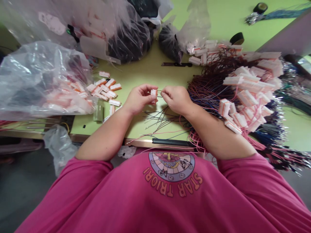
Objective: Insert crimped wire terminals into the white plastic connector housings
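My left hand [141, 98] pinches a small white and orange connector [154, 96] between thumb and fingers. Just to its right, my right hand [175, 98] is closed on a thin dark wire [159, 94], whose end points at the connector; whether it has entered cannot be told. Loose dark wires [157, 121] lie on the green table below my hands. Several white and orange connectors [104, 89] are scattered left of my left hand.
A clear plastic bag of connectors [65, 97] sits at the left. Bundled wires [206, 87] with white connectors [250, 82] pile up at the right, beside my right forearm. Bags of dark parts [131, 38], a black-handled blade [177, 64] and black tape [236, 38] lie farther back.
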`<state>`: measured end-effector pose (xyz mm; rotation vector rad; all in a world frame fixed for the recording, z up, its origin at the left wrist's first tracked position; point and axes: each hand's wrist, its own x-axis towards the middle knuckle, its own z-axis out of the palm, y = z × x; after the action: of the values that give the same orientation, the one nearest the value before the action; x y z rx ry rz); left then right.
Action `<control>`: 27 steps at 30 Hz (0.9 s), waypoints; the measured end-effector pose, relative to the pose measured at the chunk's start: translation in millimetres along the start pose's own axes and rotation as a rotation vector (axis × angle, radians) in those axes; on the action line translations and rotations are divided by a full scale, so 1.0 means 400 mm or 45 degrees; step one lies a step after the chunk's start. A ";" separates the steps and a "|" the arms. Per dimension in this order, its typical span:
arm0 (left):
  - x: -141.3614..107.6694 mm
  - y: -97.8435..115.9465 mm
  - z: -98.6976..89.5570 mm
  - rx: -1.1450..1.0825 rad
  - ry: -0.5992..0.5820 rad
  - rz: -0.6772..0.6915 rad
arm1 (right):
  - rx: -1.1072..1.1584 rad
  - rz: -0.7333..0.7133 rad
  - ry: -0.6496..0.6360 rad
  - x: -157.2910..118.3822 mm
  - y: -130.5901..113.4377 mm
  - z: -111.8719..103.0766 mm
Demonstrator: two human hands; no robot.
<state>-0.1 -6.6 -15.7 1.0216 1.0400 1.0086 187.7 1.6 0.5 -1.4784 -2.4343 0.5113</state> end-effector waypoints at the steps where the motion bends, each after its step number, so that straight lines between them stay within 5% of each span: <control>1: 0.001 0.000 -0.001 0.023 0.006 0.020 | 0.001 0.010 -0.006 0.001 -0.001 -0.002; 27: 0.004 -0.018 0.010 -0.014 0.032 0.046 | 0.330 0.007 0.158 0.008 0.011 0.026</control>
<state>5.3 -7.5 -22.4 1.0247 1.0388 1.0578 185.6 4.6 -10.6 -1.3662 -2.1756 0.6852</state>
